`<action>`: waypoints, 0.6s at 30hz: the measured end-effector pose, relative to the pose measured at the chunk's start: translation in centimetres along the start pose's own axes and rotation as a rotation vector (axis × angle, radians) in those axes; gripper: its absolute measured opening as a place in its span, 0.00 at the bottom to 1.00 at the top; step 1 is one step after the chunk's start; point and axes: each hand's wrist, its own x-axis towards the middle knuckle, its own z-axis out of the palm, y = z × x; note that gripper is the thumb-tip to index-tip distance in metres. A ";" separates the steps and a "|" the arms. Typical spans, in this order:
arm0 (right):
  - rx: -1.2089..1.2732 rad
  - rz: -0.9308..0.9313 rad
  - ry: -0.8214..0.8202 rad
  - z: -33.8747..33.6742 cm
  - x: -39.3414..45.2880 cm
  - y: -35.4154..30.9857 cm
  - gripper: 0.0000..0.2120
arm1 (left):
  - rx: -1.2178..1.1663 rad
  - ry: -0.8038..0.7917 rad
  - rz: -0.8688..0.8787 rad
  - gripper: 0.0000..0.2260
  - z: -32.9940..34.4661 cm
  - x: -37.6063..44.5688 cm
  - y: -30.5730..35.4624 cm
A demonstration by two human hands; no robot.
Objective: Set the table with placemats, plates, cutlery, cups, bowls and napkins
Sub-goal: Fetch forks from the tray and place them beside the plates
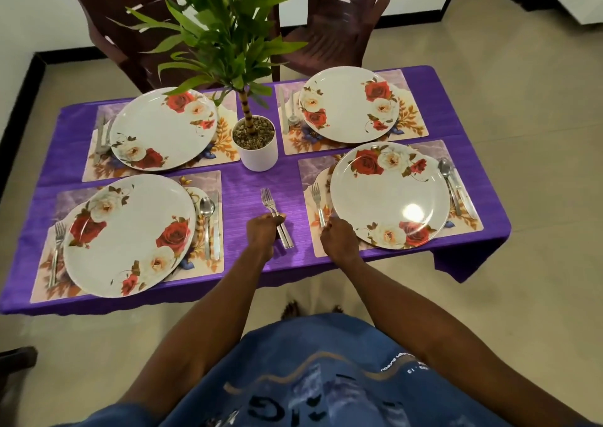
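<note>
Four floral placemats lie on the purple tablecloth (248,194), each with a rose-patterned plate. My left hand (264,230) grips two forks (269,201) over the cloth between the two near mats. My right hand (339,240) pinches the handle of a fork (317,199) lying on the near right placemat (311,178), left of its plate (390,194). A spoon and knife (452,185) lie right of that plate. The near left plate (130,234) has a fork (58,247) on its left and a spoon and knife (208,221) on its right.
A potted plant in a white pot (257,149) stands at the table's centre. The far left plate (163,129) and far right plate (349,103) have cutlery on their left sides. Two dark plastic chairs (339,25) stand behind the table.
</note>
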 end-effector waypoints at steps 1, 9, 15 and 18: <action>0.023 0.006 0.020 0.0 0.0 0.0 0.13 | -0.006 -0.011 -0.005 0.04 0.1 0.1 0.1; 0.313 0.116 0.210 -2.9 0.9 0.9 0.13 | -0.019 -0.285 0.053 0.04 3.8 -0.5 1.9; 0.413 0.243 0.370 -7.9 2.4 4.2 0.14 | 0.080 -0.554 0.052 0.06 12.4 -2.8 2.9; 0.451 0.311 0.428 -10.5 3.7 7.3 0.15 | 0.130 -0.683 0.030 0.06 17.1 -4.4 2.6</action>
